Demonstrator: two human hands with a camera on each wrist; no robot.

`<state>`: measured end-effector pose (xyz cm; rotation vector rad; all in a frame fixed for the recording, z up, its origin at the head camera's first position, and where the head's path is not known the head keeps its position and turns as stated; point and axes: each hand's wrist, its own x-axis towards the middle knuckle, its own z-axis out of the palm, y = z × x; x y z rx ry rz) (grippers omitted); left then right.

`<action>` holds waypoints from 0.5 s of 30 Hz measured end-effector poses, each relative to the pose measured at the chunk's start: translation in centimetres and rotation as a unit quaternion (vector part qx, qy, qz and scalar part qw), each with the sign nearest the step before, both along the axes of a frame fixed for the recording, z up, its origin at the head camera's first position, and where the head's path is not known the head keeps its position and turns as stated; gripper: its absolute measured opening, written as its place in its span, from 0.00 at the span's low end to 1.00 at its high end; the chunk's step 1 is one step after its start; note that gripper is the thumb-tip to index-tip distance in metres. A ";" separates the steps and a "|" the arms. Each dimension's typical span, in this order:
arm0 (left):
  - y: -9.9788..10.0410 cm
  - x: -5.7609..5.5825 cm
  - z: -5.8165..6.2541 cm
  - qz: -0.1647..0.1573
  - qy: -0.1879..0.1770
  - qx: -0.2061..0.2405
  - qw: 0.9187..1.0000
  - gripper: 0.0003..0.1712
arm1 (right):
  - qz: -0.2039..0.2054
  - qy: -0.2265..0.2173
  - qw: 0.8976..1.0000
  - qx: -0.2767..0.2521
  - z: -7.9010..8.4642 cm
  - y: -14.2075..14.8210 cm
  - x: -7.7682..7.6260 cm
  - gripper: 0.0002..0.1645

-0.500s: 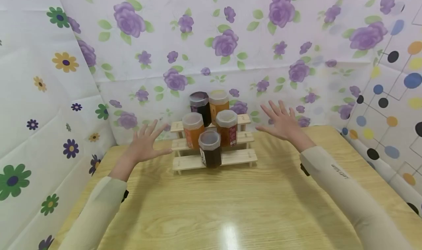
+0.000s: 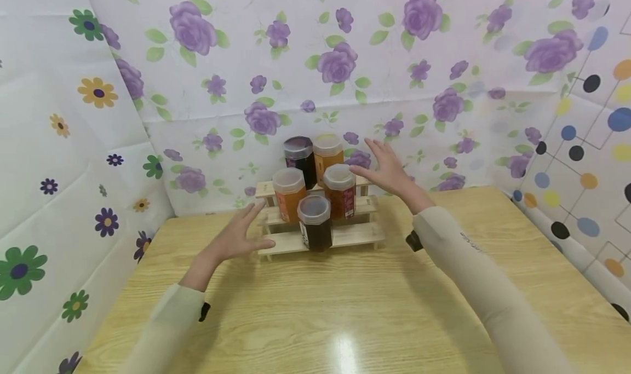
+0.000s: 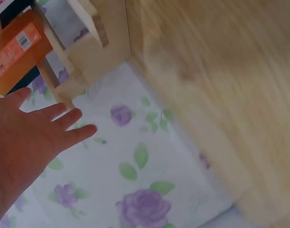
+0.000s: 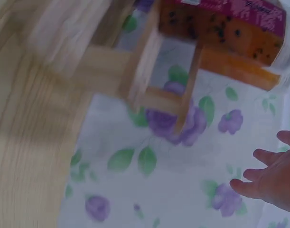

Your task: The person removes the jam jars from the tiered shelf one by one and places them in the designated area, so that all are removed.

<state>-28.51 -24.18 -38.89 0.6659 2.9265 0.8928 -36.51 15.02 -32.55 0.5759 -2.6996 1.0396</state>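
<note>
"Where did the five jars (image 2: pixel 317 229) stand?"

"On the rack (image 2: pixel 355 235), at three heights, near the table's (image 2: pixel 315 308) back edge."

"And the grip?"

"Empty, fingers (image 2: pixel 380 152) spread: the left hand (image 2: pixel 235 238) was by the rack's left edge, the right hand (image 2: pixel 389 171) by its top right corner."

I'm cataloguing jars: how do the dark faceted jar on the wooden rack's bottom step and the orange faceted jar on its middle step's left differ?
The dark faceted jar looks nearly black; the orange faceted jar is bright orange. The dark jar stands on the bottom step, the orange jar on the middle step. Both stand upright and lidded.
</note>
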 end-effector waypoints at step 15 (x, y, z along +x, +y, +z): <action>1.9 -1.0 -4.6 0.058 -0.066 0.134 0.987 0.68 | 0.047 -0.069 0.990 -0.114 1.3 -5.2 -2.4 0.61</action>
